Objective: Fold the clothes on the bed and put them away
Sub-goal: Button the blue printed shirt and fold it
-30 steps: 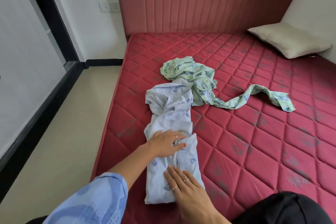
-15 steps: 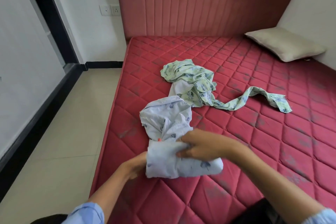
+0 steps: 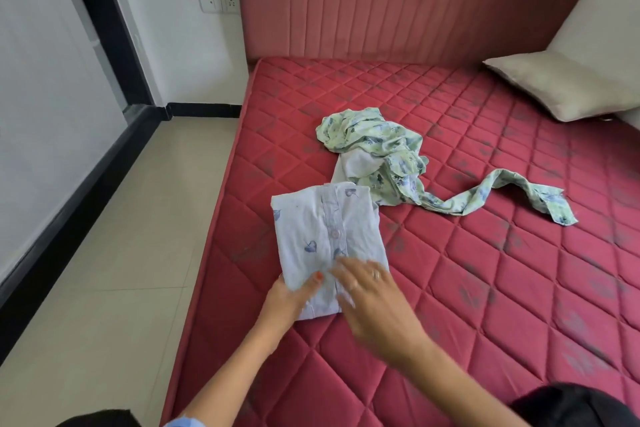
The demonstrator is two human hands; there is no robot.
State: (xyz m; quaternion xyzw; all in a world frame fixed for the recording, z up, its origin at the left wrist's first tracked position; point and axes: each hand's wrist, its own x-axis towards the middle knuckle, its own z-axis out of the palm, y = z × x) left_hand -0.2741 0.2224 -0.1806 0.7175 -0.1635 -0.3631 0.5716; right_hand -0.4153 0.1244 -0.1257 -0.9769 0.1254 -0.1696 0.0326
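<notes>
our left hand (image 3: 291, 298) pinches the near left corner of the folded blue shirt (image 3: 327, 239) at the bed (image 3: 485, 288) edge; our right hand (image 3: 370, 302) lies flat, fingers spread, on its near end, the placket running away from us.

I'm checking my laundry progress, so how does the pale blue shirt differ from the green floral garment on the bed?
The pale blue shirt lies folded into a flat rectangle; the green floral garment is crumpled, one strip trailing right. The left hand and right hand are on the blue shirt; the green one lies untouched. The blue lies nearer the person. Both are printed fabrics on the red mattress.
</notes>
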